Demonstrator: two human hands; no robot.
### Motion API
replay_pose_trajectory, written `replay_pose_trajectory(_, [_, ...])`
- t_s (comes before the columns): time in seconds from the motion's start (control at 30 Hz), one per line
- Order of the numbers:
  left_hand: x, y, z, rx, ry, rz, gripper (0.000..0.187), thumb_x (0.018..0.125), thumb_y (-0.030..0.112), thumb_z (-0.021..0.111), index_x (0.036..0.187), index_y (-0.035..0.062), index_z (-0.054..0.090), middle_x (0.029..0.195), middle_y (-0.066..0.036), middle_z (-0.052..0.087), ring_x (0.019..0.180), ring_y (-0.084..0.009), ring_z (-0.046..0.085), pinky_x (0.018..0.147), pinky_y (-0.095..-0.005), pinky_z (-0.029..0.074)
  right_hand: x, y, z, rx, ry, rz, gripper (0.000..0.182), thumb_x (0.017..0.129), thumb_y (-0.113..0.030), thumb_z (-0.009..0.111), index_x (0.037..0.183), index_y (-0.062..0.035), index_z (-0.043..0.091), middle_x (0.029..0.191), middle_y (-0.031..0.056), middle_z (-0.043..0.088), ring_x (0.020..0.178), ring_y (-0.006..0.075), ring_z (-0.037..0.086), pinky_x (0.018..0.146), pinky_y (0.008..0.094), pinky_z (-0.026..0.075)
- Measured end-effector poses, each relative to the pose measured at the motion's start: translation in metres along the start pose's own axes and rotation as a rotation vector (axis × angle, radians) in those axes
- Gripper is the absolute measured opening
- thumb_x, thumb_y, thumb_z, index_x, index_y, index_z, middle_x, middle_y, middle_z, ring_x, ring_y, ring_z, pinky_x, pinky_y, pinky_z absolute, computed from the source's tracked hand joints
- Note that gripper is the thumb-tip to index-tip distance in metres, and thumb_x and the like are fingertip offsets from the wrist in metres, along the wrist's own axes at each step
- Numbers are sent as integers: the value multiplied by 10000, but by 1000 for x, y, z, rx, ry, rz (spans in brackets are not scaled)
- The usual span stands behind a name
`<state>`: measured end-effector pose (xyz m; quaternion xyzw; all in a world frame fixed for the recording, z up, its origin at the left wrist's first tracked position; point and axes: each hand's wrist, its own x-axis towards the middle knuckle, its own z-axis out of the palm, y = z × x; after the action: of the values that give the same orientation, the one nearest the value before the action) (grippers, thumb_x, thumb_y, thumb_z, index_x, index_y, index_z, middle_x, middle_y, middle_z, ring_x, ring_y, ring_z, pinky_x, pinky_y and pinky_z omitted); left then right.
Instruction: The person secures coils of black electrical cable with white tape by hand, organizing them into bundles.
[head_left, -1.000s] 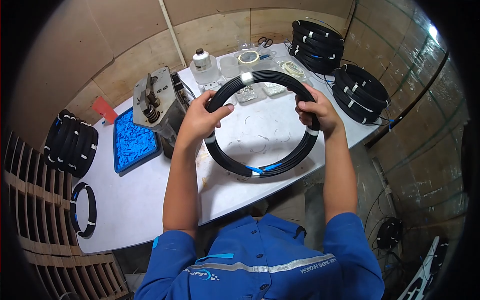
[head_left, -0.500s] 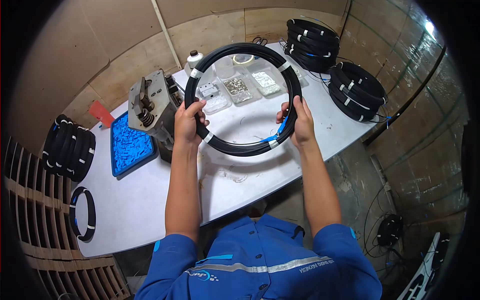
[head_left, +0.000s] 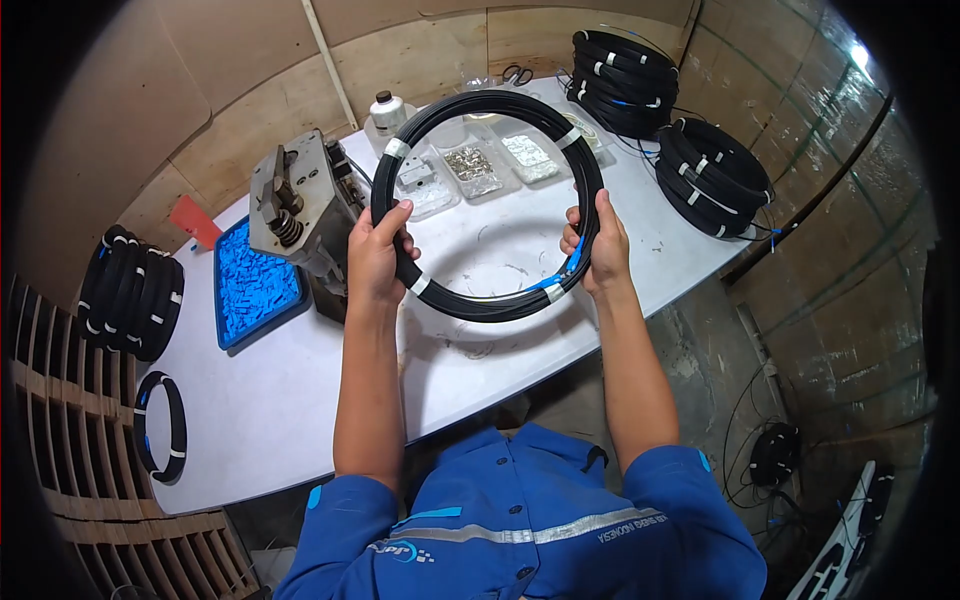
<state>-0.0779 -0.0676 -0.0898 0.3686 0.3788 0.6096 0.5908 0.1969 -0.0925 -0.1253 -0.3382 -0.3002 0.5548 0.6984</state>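
Observation:
Between my two hands a coil of black cable (head_left: 478,305) is held up above the white table. White tape bands wrap it at several spots, and a blue piece (head_left: 566,270) shows on its lower right side. My left hand (head_left: 378,248) is closed round the left side of the coil, thumb on the near face. Gripping the opposite side, my right hand (head_left: 600,243) has its fingers curled through the ring. Through the ring I see clear plastic trays, one with small metal parts (head_left: 470,168), another with whitish pieces (head_left: 530,157).
A metal press (head_left: 305,205) stands left of the coil, beside a blue tray (head_left: 232,345) of small blue parts. Stacked black coils (head_left: 625,85) and another pile (head_left: 710,180) sit at the right. More coils (head_left: 130,295) and a single coil (head_left: 180,430) lie at the left edge.
The coil sits slightly lower in view, still in both hands. The table and things on it have shifted a little left as the head view moved.

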Motion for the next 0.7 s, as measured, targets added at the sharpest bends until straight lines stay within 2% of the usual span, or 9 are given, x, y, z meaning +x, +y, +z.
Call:
replay_pose_trajectory(0.03, [0,-1,-1,1,0,-2,206,848,175,728,907,89,550,655,33,466,521,-77,461,488,-245,423,-1,1,-1,15,-11,6,461,1026,-471,443,1240,-69,514,772,17,526,546,93,450,491,243,404])
replay_pose_trajectory(0.17, [0,-4,-2,5,-9,-15,211,853,181,723,929,85,551,658,28,468,527,-79,465,491,-249,420,-4,-1,1,-16,-7,-9,475,1024,-489,439,1226,-67,517,785,20,532,566,106,483,505,247,426])
replay_pose_trajectory(0.23, [-2,-4,-2,7,-9,-17,210,854,182,721,932,85,552,659,26,469,528,-80,466,490,-251,419,-8,-3,6,-21,51,-36,294,999,-371,544,1020,-80,504,806,38,545,588,130,546,526,285,487])
replay_pose_trajectory(0.27, [-3,-3,-1,4,-3,-16,205,855,179,719,929,85,553,658,26,469,527,-80,466,489,-251,420,-8,-2,4,-23,50,-33,294,999,-371,544,1020,-80,504,806,38,545,588,130,546,526,285,487])
replay_pose_trajectory(0.33, [-3,-3,-2,1,5,-13,200,855,177,717,926,85,554,656,26,469,525,-81,466,488,-250,420,-7,-1,-1,-134,-50,-77,173,909,-134,603,1023,-57,498,855,48,550,659,152,587,602,303,527])
replay_pose_trajectory(0.37, [-3,-2,-3,0,1,-13,197,855,175,716,924,86,555,656,26,470,523,-81,466,487,-249,420,-8,-1,-3,-134,-51,-77,173,909,-134,603,1023,-57,498,855,48,550,659,152,587,602,303,527])
replay_pose_trajectory(0.43, [-3,-1,-3,0,-6,-13,194,855,174,714,922,86,555,655,25,471,521,-81,467,486,-247,421,-10,-2,-4,-41,-126,-103,269,776,54,552,1020,-37,488,898,60,551,709,165,601,660,312,540])
replay_pose_trajectory(0.57, [-5,3,-3,2,-8,-6,192,855,172,714,922,87,555,658,25,474,518,-81,468,484,-246,422,-11,-2,-6,-118,-160,-113,331,733,117,503,1031,-26,482,944,76,549,731,174,600,693,321,544])
replay_pose_trajectory(0.7, [-5,2,-3,3,-11,-4,190,854,176,714,918,90,556,659,26,475,517,-82,468,483,-247,422,-14,-5,-3,-102,-143,-90,335,732,136,485,1020,-34,463,914,77,528,713,169,574,623,307,524])
